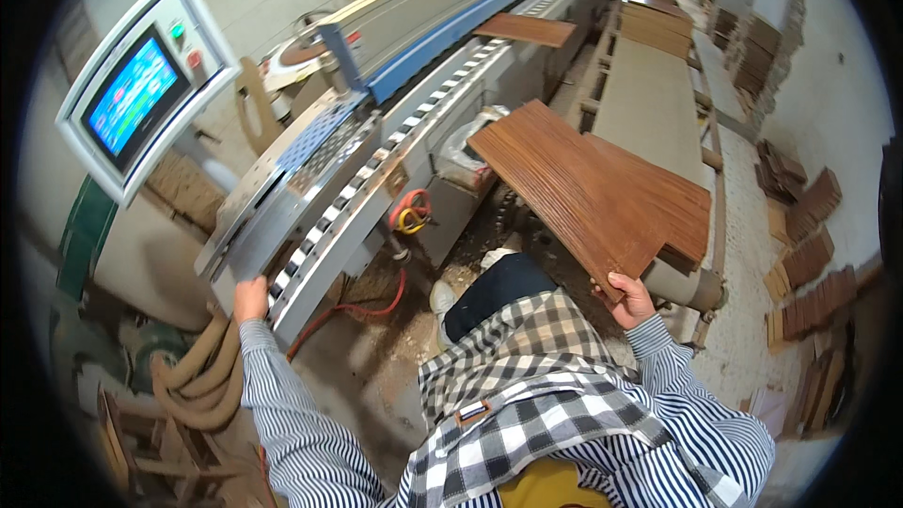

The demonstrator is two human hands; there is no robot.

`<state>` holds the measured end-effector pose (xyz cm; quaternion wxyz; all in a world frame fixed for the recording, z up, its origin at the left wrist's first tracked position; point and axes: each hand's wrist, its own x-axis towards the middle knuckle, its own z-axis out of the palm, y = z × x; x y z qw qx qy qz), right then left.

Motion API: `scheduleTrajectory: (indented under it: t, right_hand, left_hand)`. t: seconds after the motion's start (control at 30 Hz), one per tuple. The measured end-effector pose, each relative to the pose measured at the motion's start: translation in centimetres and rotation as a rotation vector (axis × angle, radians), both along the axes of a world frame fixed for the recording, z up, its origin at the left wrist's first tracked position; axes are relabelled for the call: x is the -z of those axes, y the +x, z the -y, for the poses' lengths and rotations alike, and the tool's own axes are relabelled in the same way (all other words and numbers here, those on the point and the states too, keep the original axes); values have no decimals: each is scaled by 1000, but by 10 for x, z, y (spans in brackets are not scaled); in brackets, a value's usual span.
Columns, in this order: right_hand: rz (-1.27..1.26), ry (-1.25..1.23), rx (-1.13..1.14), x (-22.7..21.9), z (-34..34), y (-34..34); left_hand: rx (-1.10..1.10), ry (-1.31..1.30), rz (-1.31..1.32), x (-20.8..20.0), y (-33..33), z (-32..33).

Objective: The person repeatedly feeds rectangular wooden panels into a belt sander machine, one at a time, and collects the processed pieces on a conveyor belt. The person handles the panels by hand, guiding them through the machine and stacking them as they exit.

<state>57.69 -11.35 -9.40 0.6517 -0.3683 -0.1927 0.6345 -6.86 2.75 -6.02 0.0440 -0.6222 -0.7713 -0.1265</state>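
My right hand (632, 301) pinches the near corner of a reddish-brown, grooved wooden board (564, 188), thumb on top and fingertips mostly hidden under it. That board slants up and away to the left, partly covering a similar board (673, 193) at the near end of the conveyor. My left hand (251, 299) is closed on the near end of the edge-banding machine (324, 296), beside its row of black rollers; the fingertips are hidden. Farther along the machine, another brown board (527, 30) lies partway out from under the blue beam.
A control panel with a lit screen (136, 99) stands at the left. To the right runs a long conveyor (649, 103), with stacked boards (656, 26) farther along it. More boards (814, 202) lean by the right wall. A red hose (372, 306) and a ribbed hose (193, 381) hang low.
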Motion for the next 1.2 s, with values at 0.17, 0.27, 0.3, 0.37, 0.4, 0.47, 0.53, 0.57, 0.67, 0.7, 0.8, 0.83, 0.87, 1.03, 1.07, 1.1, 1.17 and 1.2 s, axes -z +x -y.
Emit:
scheduleTrajectory:
  t: [0.17,0.27,0.3,0.37,0.4,0.47,0.53,0.57,0.67,0.7,0.8,0.83,0.87,1.03,1.07,1.1,1.17,1.2]
  right_hand:
    - [-10,71,-244,-34,-40,-54]
    - [0,76,-412,-40,-66,-95]
    - [15,82,-436,-41,-74,-112]
    - [35,102,-495,-45,-85,-145]
    - [38,115,-537,-49,-90,-162]
    - [31,106,-609,-56,-93,-194]
    - [71,134,-774,-63,-97,-217]
    - [89,128,-873,-61,-101,-226]
    - [86,149,-1076,-64,-103,-249]
    - [68,169,-1121,-62,-104,-255]
    - [77,227,-1179,-49,-110,-272]
    - [91,245,-1185,-46,-111,-274]
    - [113,267,-1168,-44,-112,-275]
    - [212,332,-1067,-47,-112,-274]
    - [217,341,-1048,-45,-112,-273]
    - [223,351,-1027,-42,-114,-272]
    - [254,377,-980,-37,-117,-267]
    - [281,392,-952,-35,-119,-263]
  left_hand:
    - [-179,-31,195,-17,21,3]
    - [-294,-50,292,-35,41,12]
    - [-299,-59,271,-34,39,13]
    - [-291,-84,253,-39,44,14]
    - [-313,-87,271,-44,49,15]
    - [-339,-94,294,-47,51,18]
    - [-326,-106,263,-48,50,17]
    - [-345,-103,275,-47,49,17]
    - [-364,-104,310,-46,48,18]
    - [-361,-107,321,-47,50,18]
    - [-368,-97,329,-52,56,21]
    - [-367,-95,318,-51,56,20]
    - [-366,-95,312,-51,56,20]
    - [-347,-114,318,-49,53,20]
    - [-352,-113,317,-48,52,20]
    - [-355,-112,315,-48,52,20]
    - [-356,-107,311,-50,55,21]
    - [-353,-104,311,-51,56,21]
